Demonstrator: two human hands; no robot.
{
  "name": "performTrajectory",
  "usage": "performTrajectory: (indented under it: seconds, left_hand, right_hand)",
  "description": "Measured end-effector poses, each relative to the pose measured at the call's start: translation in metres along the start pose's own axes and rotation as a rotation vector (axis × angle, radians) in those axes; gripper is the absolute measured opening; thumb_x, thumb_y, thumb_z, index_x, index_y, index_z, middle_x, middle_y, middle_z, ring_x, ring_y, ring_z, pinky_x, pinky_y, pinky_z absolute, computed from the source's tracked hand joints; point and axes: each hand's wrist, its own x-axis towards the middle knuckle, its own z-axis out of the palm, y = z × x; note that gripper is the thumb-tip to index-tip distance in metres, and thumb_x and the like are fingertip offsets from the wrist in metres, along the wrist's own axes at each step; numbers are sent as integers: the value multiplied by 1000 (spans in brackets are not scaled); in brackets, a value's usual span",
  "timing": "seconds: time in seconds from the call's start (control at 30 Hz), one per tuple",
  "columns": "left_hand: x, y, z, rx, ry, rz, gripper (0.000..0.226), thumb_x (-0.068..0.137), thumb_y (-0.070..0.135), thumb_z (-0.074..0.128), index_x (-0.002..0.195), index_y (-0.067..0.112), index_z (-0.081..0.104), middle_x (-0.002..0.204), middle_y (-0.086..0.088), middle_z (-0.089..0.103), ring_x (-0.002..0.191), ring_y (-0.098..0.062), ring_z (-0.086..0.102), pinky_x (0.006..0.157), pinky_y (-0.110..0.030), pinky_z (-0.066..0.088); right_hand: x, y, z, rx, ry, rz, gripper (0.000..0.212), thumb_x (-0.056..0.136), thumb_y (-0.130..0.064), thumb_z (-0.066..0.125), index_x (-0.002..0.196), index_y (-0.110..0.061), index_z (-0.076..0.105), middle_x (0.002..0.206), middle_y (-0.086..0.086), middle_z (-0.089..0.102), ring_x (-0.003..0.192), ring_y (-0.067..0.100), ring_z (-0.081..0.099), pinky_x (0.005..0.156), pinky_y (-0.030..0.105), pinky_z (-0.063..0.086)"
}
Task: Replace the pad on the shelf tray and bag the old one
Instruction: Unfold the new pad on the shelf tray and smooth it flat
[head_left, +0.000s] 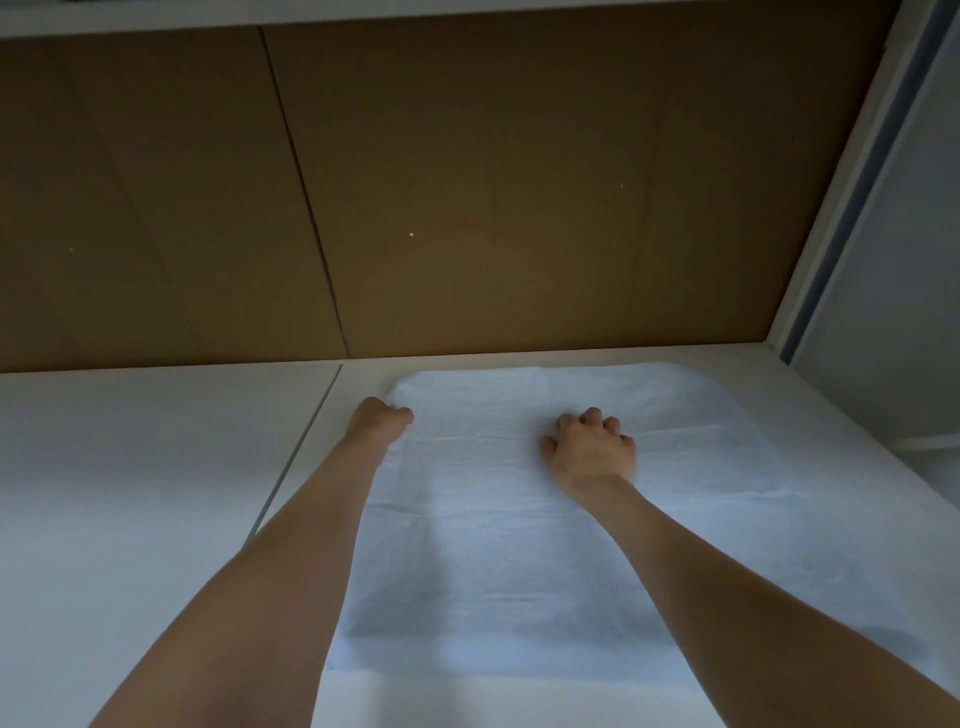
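A pale blue-white pad (519, 545) lies spread flat on the white shelf tray (358, 374), creased by fold lines. My left hand (382, 418) is at the pad's far left corner with its fingers closed on the edge there. My right hand (589, 449) rests on top of the pad near its far middle, fingers curled and pressing down, holding nothing. Both bare forearms reach in from the bottom of the view. No bag and no second pad are in sight.
A brown back panel (467, 197) with a vertical seam closes the shelf behind. A second white shelf surface (130, 493) lies to the left, split from the tray by a thin gap. A white upright and grey door (883, 260) stand at the right.
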Motion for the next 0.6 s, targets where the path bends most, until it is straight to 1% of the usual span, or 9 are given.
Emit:
performTrajectory:
  seconds: [0.03,0.13,0.2,0.3,0.37,0.43,0.47,0.53,0.6]
  left_hand:
    - [2,0,0,9,2,6,27,89,23,62,90,-4,56,85,-15,57,86,-29,56,74,-32,42]
    - [8,-1,2,61,27,26,33,87,20,62,107,-6,61,99,-19,63,87,-33,61,70,-31,43]
    - [10,1,2,97,8,33,30,88,16,57,109,-4,62,94,-17,61,80,-31,58,66,-30,41]
    - [11,3,3,167,-9,45,29,90,18,50,107,-1,63,93,-14,60,79,-29,55,67,-29,40]
    - [8,1,1,244,3,62,30,91,24,46,108,4,61,105,-14,62,88,-29,57,72,-31,42]
    - [3,-2,0,292,20,71,35,92,30,46,114,6,58,119,-17,58,105,-32,56,82,-35,46]
    - [0,-3,-2,289,17,70,38,92,31,47,117,4,57,122,-18,57,111,-33,54,87,-38,47]
    - [-11,-6,-8,279,8,83,41,91,30,51,118,-2,56,125,-22,56,116,-36,53,91,-39,47]
    - [-27,-9,-17,280,7,102,45,91,29,54,121,-3,54,128,-22,55,118,-36,52,92,-38,46]
  right_hand:
    - [0,0,0,-1,9,0,44,97,-45,35,129,-19,51,130,8,45,120,29,42,95,38,38]
    - [3,-1,1,-8,27,8,44,98,-45,35,130,-19,50,130,7,45,120,28,42,94,38,38]
    - [5,-2,2,-16,37,13,44,98,-45,34,130,-19,49,129,8,45,119,28,42,93,38,39]
    - [6,-1,6,-25,52,12,44,98,-44,33,130,-19,49,130,9,45,119,30,41,94,38,38]
    - [5,0,8,-26,49,9,44,98,-44,33,131,-18,49,130,10,45,120,30,41,95,39,38]
    - [6,1,6,-19,24,-4,45,99,-44,33,131,-18,50,131,10,45,121,30,41,98,39,37]
    - [6,1,4,-10,-3,-13,46,99,-44,33,132,-18,50,132,10,45,122,30,41,99,39,37]
    - [3,2,0,19,-52,-25,48,99,-45,33,134,-17,49,134,11,44,125,30,40,103,39,35]
    - [-5,4,-4,43,-68,-19,48,98,-45,33,136,-17,47,139,12,42,130,30,36,107,41,33]
